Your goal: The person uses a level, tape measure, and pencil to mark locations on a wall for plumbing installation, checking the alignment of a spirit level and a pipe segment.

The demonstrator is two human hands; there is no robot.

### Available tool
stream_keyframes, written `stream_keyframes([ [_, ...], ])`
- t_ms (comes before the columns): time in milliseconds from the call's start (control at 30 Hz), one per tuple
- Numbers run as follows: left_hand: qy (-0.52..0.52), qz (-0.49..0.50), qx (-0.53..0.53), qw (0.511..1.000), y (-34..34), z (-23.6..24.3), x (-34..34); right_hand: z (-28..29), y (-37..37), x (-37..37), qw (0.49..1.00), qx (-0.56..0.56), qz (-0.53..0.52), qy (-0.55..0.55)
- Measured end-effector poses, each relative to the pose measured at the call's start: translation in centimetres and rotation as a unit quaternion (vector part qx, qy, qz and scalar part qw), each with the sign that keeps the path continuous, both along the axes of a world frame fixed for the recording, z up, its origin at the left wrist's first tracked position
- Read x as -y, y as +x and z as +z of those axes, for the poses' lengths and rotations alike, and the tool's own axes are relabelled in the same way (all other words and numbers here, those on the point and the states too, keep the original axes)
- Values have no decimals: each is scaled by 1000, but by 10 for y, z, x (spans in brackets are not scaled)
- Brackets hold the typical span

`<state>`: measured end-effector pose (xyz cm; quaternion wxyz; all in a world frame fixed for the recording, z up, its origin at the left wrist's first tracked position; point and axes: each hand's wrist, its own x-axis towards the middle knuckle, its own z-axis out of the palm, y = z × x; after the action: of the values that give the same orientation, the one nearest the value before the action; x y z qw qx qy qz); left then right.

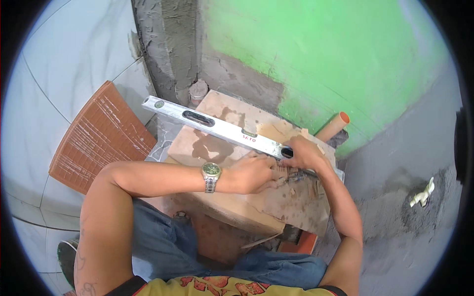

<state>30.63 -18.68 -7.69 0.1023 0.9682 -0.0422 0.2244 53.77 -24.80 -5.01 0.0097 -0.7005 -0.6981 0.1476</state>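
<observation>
A long silver spirit level (227, 132) lies slantwise across a tan board (202, 197), which has dark wet patches. My right hand (307, 152) is at the level's right part, its fingers closed around the edge by the oval hand hole. Just below the level, my left hand (254, 173) rests low over the board with its fingers curled; whatever is under them is hidden. Small broken bits and crumbs (301, 186) lie beside the left fingertips, under the right hand. A metal wristwatch (211, 170) is on my left wrist.
A stack of brown ridged-back tiles (103, 138) leans on the white tiled wall (79, 54) at left. An orange pipe (333, 127) rises by the green wall (345, 59). A small pot (198, 91) stands behind the board. A whitish fitting (422, 193) juts from the grey right wall.
</observation>
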Motion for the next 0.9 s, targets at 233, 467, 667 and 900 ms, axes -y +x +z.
stream_keyframes([
  [233, -223, 73, -241, 942, -3, 47, -71, 30, 18, 12, 961, 54, 26, 271],
  [467, -813, 150, -39, 562, 18, 34, -119, 53, 73, 27, 866, 145, -11, 479],
  [667, -767, 79, 241, 589, 100, 93, -178, 58, 107, -5, 821, 189, -67, 534],
  [900, -816, 56, 262, 513, 172, 72, -213, 38, 139, -33, 806, 208, -155, 532],
])
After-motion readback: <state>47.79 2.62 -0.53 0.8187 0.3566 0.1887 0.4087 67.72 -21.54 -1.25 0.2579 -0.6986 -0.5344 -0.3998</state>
